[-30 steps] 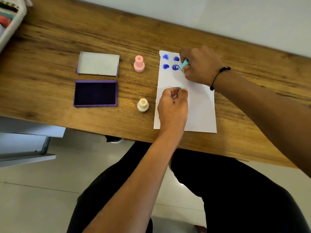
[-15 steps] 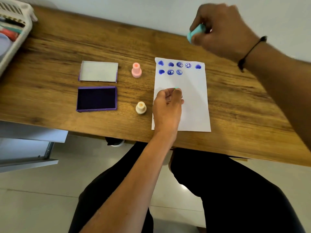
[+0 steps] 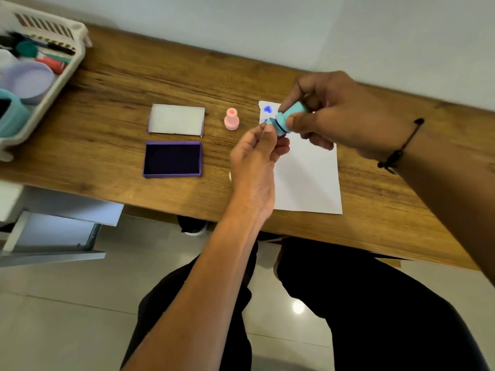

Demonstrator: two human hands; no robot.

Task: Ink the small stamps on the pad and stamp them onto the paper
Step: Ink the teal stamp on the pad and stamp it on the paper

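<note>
My right hand is closed around a teal stamp, held tilted in the air above the top of the white paper. My left hand is raised beside it and pinches a small teal cap right at the stamp's inked end. One blue heart print shows on the paper; my hands hide the other prints. The open purple ink pad lies to the left, with its lid behind it. A pink stamp stands upright between the lid and the paper.
A white basket with markers and containers sits at the desk's far left. A sliver of a cream stamp peeks out behind my left wrist. The wooden desk ends at the wall behind. My legs are below its front edge.
My right hand came back down from high near the wall with the teal stamp. My left hand lifted off the paper and met the stamp's end. The camera tilted.
</note>
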